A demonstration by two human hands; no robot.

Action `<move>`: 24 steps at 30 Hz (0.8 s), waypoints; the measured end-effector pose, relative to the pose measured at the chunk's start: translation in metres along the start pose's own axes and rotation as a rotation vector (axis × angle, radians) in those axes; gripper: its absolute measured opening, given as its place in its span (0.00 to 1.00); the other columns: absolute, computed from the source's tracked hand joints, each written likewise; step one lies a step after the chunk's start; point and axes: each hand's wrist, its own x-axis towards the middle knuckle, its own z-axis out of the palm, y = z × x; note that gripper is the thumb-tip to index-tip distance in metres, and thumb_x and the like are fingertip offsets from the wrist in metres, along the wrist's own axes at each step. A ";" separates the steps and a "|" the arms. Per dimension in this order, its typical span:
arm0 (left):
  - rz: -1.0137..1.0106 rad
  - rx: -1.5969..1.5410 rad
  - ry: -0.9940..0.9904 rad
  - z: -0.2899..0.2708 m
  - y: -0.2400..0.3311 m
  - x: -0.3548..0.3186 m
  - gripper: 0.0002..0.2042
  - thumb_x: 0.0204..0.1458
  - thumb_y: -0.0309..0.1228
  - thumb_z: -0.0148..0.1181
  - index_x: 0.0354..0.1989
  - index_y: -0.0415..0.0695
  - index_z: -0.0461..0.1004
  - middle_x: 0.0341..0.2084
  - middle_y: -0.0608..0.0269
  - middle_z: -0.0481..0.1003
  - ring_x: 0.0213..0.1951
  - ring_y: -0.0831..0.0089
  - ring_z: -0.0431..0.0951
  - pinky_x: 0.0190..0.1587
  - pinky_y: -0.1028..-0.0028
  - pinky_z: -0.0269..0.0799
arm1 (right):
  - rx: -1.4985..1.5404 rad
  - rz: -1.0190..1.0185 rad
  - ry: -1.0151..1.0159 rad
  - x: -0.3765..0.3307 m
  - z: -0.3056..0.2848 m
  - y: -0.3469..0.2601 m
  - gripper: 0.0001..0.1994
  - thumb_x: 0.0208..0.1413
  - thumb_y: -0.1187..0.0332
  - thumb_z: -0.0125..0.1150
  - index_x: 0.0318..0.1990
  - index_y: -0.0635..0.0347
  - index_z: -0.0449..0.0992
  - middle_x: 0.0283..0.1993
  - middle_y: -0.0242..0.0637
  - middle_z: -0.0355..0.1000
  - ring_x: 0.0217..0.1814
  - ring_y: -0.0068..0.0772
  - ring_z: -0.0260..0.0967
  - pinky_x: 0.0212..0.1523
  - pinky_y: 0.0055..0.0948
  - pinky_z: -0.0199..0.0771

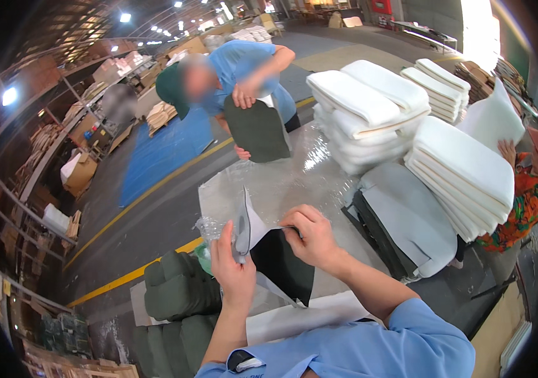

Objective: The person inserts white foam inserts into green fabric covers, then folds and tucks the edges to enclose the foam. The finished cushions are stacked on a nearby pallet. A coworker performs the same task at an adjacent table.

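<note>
Both hands work one dark cover (281, 268) above the table (294, 183), the left hand (234, 268) pinching its grey edge and the right hand (312, 236) gripping the top, apparently turning it out, which next needs a steady pull; no container shows among the foam stacks (370, 110).
</note>
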 end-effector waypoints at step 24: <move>0.345 0.173 0.002 -0.040 -0.025 0.019 0.36 0.36 0.12 0.63 0.61 0.47 0.77 0.47 0.55 0.77 0.45 0.54 0.75 0.48 0.58 0.70 | 0.111 -0.423 -0.130 0.049 0.041 -0.031 0.18 0.43 0.80 0.66 0.45 0.54 0.81 0.39 0.34 0.74 0.38 0.41 0.74 0.42 0.41 0.75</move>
